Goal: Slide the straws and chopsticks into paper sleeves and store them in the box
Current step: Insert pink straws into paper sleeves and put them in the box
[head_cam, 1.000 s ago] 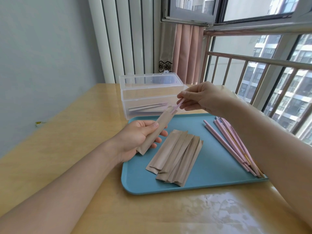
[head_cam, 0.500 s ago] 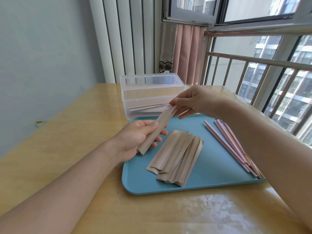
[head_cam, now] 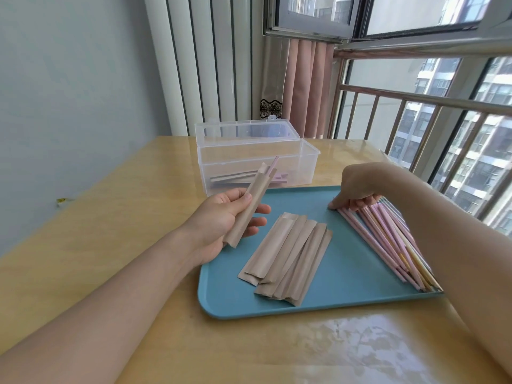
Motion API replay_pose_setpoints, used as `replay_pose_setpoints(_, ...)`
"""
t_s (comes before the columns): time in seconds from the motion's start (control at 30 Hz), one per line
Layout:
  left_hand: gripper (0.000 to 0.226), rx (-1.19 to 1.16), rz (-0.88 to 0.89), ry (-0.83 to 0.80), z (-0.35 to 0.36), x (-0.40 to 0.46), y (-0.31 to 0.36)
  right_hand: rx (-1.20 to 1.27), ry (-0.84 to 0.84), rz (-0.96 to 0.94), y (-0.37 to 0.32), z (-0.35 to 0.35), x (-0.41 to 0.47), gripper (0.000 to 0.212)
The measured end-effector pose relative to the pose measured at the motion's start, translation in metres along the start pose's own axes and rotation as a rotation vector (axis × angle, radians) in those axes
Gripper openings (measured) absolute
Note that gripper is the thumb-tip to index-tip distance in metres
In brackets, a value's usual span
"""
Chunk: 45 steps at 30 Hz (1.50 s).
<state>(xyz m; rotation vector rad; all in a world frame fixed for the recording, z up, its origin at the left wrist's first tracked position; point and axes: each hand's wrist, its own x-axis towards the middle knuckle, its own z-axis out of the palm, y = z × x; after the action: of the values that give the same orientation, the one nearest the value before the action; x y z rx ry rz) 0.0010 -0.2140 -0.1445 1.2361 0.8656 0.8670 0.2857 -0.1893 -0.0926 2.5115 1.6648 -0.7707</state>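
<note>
My left hand (head_cam: 221, 217) grasps a paper sleeve (head_cam: 246, 210) in its grip above the tray's (head_cam: 346, 273) near-left corner, a pink straw tip (head_cam: 274, 163) poking out the top. The sleeve is light, thin and easily creased, so I judge a gentle mid-length pinch is best. My right hand (head_cam: 357, 187) has its fingers curled down onto the far ends of the loose straws and chopsticks (head_cam: 388, 239); whether it has pinched one I cannot tell. They look stiff, smooth and apt to roll. The box (head_cam: 304, 164) waits open on the counter (head_cam: 110, 217).

Brown sleeve (head_cam: 249, 206) tilted with pink straw (head_cam: 274, 164) protruding, before clear box (head_cam: 310, 164).
</note>
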Motion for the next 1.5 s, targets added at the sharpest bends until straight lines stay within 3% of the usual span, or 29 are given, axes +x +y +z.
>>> replay_pose_setpoints(0.1,0.023,0.056,0.001,-0.008,0.001,-0.001,0.001,0.101,-0.017,-0.063,0.001,-0.001,-0.002,0.029)
replay_pose_setpoints(0.33,0.023,0.122,-0.001,0.001,0.0,0.001,-0.001,0.378,0.119,-0.24,0.008,-0.027,-0.018,0.031)
replay_pose_setpoints(0.57,0.02,0.172,-0.003,0.001,0.001,0.001,-0.002,1.233,0.134,-0.694,-0.016,-0.03,-0.032,0.021)
replay_pose_setpoints(0.8,0.02,0.176,0.002,-0.001,0.002,0.001,-0.002,1.464,0.292,-0.608,-0.019,-0.019,-0.019,0.022)
replay_pose_setpoints(1.1,0.022,0.196,0.011,-0.034,0.001,-0.001,-0.001,1.49,0.356,-0.55,-0.021,-0.012,-0.019,0.021)
replay_pose_setpoints(1.3,0.021,0.201,0.013,-0.06,0.002,-0.002,0.0,1.205,0.332,-0.535,-0.022,-0.009,-0.017,0.027)
replay_pose_setpoints(1.5,0.021,0.178,0.009,-0.064,0.001,-0.001,0.0,1.008,0.183,-0.558,-0.03,0.001,-0.017,0.019)
